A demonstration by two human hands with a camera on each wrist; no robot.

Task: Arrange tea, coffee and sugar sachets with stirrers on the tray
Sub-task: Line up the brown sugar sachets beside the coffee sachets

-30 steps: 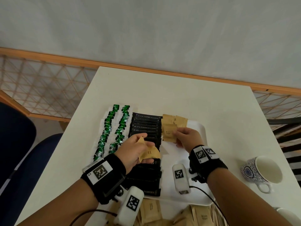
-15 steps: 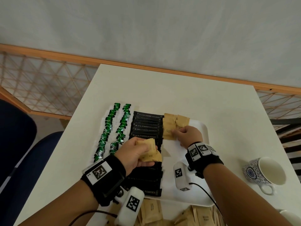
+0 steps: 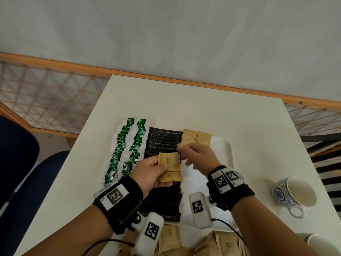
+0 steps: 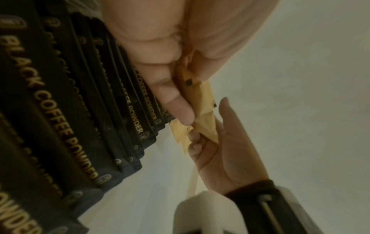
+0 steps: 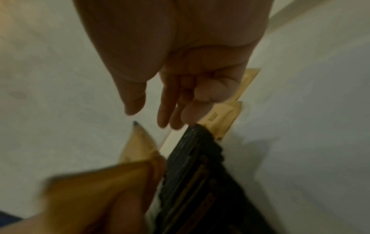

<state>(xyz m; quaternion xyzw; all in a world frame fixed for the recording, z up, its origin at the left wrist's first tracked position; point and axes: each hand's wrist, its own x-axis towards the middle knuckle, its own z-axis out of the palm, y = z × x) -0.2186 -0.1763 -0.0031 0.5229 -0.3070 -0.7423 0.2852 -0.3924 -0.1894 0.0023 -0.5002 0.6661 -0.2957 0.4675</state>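
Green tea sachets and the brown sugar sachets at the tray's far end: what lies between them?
In the head view, the column of black coffee powder sachets lies between the green tea sachets and the laid brown sugar sachets; the right hand hovers beside it.

On the white bench [image 3: 212,108] sits a white plastic tray [image 3: 224,154]: green-labelled tea sachets [image 3: 129,146] at its left, black coffee sachets [image 3: 163,140] in the middle, brown paper sugar sachets [image 3: 196,137] right of those. A patterned ceramic mug [image 3: 293,194] stands right of the tray.

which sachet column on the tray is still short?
The brown sugar sachets: only a few at the tray's far end, while black coffee sachets run its full length.
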